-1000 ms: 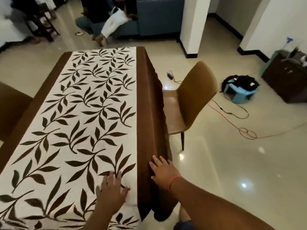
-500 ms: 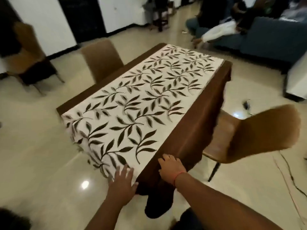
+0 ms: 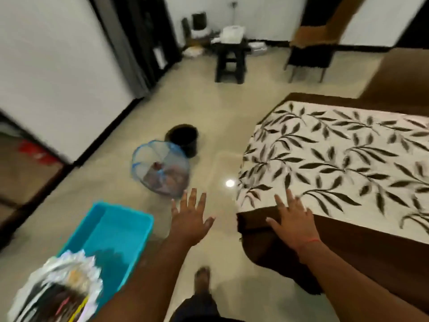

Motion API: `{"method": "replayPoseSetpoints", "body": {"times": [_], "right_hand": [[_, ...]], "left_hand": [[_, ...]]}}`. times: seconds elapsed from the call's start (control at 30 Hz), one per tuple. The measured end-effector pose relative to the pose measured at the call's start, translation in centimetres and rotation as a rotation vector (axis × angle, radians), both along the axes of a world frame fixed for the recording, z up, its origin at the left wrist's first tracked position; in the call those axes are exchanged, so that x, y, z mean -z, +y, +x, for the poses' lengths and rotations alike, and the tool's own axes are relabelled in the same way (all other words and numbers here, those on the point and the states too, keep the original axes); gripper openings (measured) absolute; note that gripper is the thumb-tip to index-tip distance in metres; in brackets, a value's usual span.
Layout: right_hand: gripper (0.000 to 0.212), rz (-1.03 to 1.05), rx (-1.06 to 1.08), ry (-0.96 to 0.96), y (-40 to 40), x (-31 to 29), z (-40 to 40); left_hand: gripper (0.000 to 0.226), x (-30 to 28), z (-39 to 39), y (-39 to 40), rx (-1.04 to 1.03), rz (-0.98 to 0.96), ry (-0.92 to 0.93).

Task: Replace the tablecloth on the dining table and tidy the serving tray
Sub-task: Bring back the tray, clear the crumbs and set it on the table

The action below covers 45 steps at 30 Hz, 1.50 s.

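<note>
The dining table fills the right side, covered by a brown tablecloth (image 3: 362, 247) with a white leaf-patterned runner (image 3: 329, 159) on top. My right hand (image 3: 293, 219) lies flat, fingers spread, on the near corner of the cloth where runner meets brown border. My left hand (image 3: 190, 219) hovers open over the floor, left of the table, holding nothing. A blue plastic tray (image 3: 116, 235) sits at the lower left. In front of it is a silver frilled item (image 3: 60, 280), blurred.
A blue mesh food cover (image 3: 160, 170) lies on the tiled floor with a dark round bin (image 3: 183, 138) behind it. A black stool (image 3: 229, 59) and a brown chair (image 3: 311, 45) stand by the far wall. My foot (image 3: 202, 277) shows below.
The view has swung left, away from the table towards the floor and blue tray. My left hand has left the runner and now hangs over the floor. My right hand stays on the cloth corner.
</note>
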State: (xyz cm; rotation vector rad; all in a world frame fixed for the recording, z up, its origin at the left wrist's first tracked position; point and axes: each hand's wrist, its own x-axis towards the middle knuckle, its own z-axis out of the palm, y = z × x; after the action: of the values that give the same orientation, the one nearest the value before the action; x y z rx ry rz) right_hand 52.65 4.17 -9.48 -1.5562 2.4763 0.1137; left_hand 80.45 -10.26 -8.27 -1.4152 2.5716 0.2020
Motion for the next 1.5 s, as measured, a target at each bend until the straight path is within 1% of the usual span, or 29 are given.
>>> {"method": "replayPoseSetpoints", "body": {"times": [0.13, 0.23, 0.3, 0.43, 0.53, 0.67, 0.73, 0.8, 0.9, 1.0, 1.1, 1.2, 1.23, 1.27, 1.33, 1.37, 1.4, 1.47, 1.5], "right_hand": [[0.083, -0.037, -0.187, -0.070, -0.6, 0.3, 5.0], [0.084, -0.018, -0.361, -0.088, -1.5, 0.7, 11.2], [0.085, -0.010, -0.438, -0.111, -2.6, 0.7, 15.1], [0.084, 0.038, -0.604, -0.152, -4.0, 0.7, 23.2], [0.083, 0.078, -0.694, -0.150, -4.7, 1.1, 28.4], [0.083, 0.109, -0.800, -0.116, -6.0, 2.6, 36.0], [0.084, 0.124, -0.818, -0.100, -7.0, 3.8, 40.3], [0.083, 0.151, -0.803, -0.120, -8.0, 4.9, 44.1], [0.081, 0.225, -0.727, -0.184, -10.0, 7.4, 49.7], [0.081, 0.318, -0.622, -0.303, -12.0, 10.1, 53.9], [0.083, 0.394, -0.463, -0.497, -13.9, 12.9, 57.3], [0.083, 0.386, -0.267, -0.655, -15.2, 14.7, 59.7], [0.080, 0.381, -0.195, -0.685, -15.6, 15.1, 60.5], [0.074, 0.371, -0.134, -0.704, -15.9, 15.6, 61.1], [0.056, 0.349, -0.020, -0.733, -16.2, 16.3, 61.9], [0.050, 0.335, 0.024, -0.737, -16.3, 16.6, 62.1], [0.045, 0.321, 0.059, -0.736, -16.4, 16.9, 62.2], [0.041, 0.302, 0.102, -0.745, -16.4, 17.1, 62.2], [0.040, 0.293, 0.112, -0.750, -16.4, 17.0, 62.2]], "left_hand": [[0.083, -0.5, 8.5, 5.9, -0.314, 0.023, 0.003], [0.085, -0.7, 15.1, 10.8, -0.506, 0.013, -0.018], [0.086, -0.5, 18.9, 13.3, -0.628, 0.014, -0.011], [0.080, 0.5, 26.1, 17.1, -0.887, 0.044, 0.016], [0.086, 1.5, 30.5, 18.8, -0.953, 0.032, 0.026], [0.078, 3.7, 37.1, 18.6, -1.012, 0.073, 0.062], [0.079, 4.8, 40.8, 17.7, -1.022, 0.092, 0.056], [0.077, 6.0, 44.2, 16.7, -1.034, 0.132, 0.045], [0.075, 8.0, 50.1, 14.3, -1.112, 0.205, 0.097], [0.076, 10.1, 55.3, 11.9, -1.203, 0.271, 0.162], [0.075, 12.7, 59.1, 9.4, -1.344, 0.353, 0.376], [0.065, 13.9, 60.6, 6.9, -1.510, 0.451, 0.573], [0.057, 14.1, 60.8, 6.2, -1.553, 0.477, 0.630], [0.043, 14.3, 61.0, 5.7, -1.589, 0.493, 0.674], [0.008, 14.9, 61.2, 5.2, -1.632, 0.508, 0.754], [0.009, 15.3, 61.3, 5.0, -1.655, 0.508, 0.801], [0.015, 15.6, 61.4, 4.9, -1.698, 0.523, 0.822], [0.017, 15.6, 61.7, 4.5, -1.758, 0.573, 0.861], [0.017, 15.8, 61.9, 4.4, -1.789, 0.587, 0.908]]}}
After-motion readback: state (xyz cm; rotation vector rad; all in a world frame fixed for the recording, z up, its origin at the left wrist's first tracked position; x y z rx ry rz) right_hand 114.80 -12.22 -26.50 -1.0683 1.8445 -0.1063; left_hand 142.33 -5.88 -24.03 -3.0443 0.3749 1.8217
